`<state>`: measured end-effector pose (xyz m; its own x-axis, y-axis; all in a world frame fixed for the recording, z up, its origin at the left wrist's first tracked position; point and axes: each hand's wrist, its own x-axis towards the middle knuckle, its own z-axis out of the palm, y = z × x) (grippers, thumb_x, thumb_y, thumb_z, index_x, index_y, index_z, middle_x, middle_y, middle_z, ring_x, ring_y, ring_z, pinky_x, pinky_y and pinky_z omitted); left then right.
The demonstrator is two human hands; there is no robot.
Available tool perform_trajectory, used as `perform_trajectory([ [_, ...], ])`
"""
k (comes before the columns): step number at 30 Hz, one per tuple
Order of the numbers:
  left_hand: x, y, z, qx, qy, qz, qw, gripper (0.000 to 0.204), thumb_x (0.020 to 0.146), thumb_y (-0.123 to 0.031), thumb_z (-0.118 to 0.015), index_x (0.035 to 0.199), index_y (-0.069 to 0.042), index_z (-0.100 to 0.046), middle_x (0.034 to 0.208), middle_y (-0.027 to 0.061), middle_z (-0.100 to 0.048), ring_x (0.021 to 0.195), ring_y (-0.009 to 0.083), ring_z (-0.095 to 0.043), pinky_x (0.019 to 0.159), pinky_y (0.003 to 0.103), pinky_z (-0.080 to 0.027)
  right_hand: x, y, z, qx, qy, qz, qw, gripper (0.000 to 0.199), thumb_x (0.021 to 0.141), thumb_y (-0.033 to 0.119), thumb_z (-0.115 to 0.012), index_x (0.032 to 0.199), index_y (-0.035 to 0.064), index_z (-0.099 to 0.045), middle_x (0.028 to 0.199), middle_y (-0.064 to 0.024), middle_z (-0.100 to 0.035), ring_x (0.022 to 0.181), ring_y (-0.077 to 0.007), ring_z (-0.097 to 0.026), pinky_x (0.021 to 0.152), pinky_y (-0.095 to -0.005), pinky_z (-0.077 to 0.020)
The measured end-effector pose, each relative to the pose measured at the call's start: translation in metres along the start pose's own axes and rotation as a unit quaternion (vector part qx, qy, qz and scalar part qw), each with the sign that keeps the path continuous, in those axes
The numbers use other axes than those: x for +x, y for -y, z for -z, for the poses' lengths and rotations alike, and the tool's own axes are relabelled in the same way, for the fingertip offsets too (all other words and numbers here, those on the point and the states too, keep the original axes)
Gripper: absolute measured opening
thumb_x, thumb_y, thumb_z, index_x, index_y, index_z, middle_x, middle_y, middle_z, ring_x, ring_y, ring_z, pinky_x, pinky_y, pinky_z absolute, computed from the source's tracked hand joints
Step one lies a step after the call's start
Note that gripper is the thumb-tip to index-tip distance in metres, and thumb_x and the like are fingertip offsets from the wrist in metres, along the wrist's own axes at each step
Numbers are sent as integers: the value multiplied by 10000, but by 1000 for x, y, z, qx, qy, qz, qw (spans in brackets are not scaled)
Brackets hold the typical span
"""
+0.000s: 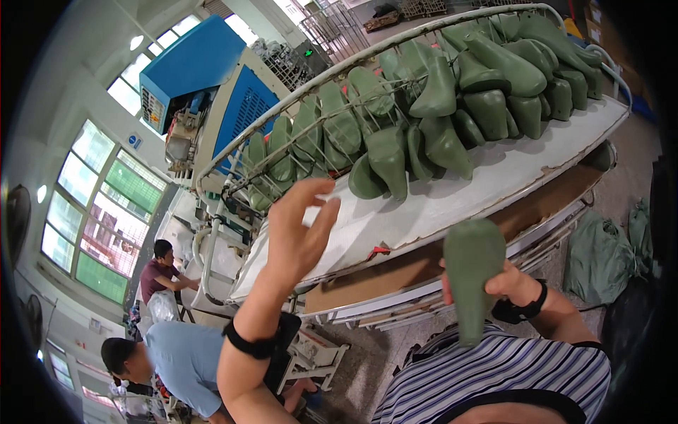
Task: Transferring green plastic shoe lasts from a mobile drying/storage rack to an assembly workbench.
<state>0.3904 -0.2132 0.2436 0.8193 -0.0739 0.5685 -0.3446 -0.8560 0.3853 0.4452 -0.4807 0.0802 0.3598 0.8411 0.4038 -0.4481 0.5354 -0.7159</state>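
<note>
My right hand (505,283) grips a green shoe last (473,258) upright in front of my striped shirt, its broad end up and its narrow end down. My left hand (300,230) is raised over the left part of the rack's white shelf (494,177). Its fingers are apart and slightly bent, with nothing in them. Just beyond the left hand, several green shoe lasts (388,159) stand and lean in rows along the rack. More lasts (505,67) are heaped at the rack's far right.
A pale metal rail (395,37) runs along the rack's back. Below is a brown lower shelf (395,275). Green sacks (600,244) lie at the right. A blue and cream machine (212,92) stands beyond the rack. Two people, one in a blue shirt (185,357), are at the left.
</note>
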Motion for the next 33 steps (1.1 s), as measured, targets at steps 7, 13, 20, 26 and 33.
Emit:
perform_trajectory([
  [7,83,25,-77,178,114,-11,977,528,807,-386,-613,1077,65,-562,1049,248,-588,992,373,-562,864,412,-436,-67,11,47,-26,-187,13,982,600,630,251,-676,1133,-26,-504,932,-200,-609,841,-299,-613,748,-405,-508],
  [13,121,-4,-92,237,155,2,959,549,787,-407,-605,1046,76,-578,1018,236,-589,951,366,-566,833,420,-439,-93,13,59,-32,-227,-3,973,613,630,228,-676,1159,-19,-487,930,-188,-616,841,-285,-615,751,-389,-509],
  [20,105,-48,-143,216,98,-246,940,437,753,-308,-651,1001,34,-538,941,198,-590,833,349,-595,723,407,-481,-109,-20,60,8,-249,-88,964,705,705,118,-652,1340,18,-362,1087,-146,-573,968,-248,-581,837,-364,-480],
  [26,124,-50,-166,254,201,-42,945,573,736,-432,-654,1042,22,-488,946,236,-592,845,378,-608,724,455,-484,-107,-32,67,-21,-257,-153,954,703,710,110,-651,1344,15,-361,1125,-128,-562,1000,-229,-562,878,-334,-454],
  [33,123,-47,-195,199,185,50,961,423,697,-181,-610,1033,51,-502,958,264,-596,923,404,-591,797,437,-485,-107,-34,57,-22,-279,-155,948,663,635,221,-651,1217,-24,-448,930,-184,-617,831,-299,-634,761,-391,-524],
])
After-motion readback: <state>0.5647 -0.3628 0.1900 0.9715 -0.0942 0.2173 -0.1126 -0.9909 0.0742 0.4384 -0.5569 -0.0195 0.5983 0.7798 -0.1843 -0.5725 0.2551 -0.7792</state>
